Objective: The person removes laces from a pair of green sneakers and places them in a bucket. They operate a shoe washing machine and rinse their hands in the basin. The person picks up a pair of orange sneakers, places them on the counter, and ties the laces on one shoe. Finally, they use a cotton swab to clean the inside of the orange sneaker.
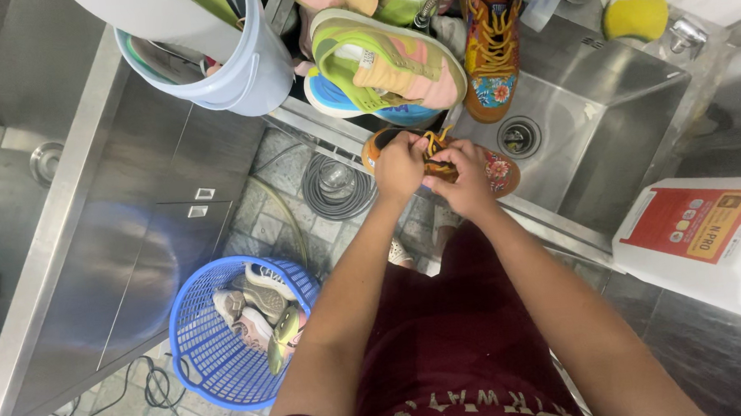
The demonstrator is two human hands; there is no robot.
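At frame centre, over steel sink [595, 123] edge: left hand [400, 167], right hand [466, 180], grip pinched on yellow laces [437, 145] of orange floral shoe [494, 171]. Brace shoe on rim; loosen laces evenly.

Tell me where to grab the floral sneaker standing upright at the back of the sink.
Probably best to take the floral sneaker by its open collar and heel, from above. It stands toe-down against the sink wall, so the heel is uppermost and free; other sneakers crowd its left side.
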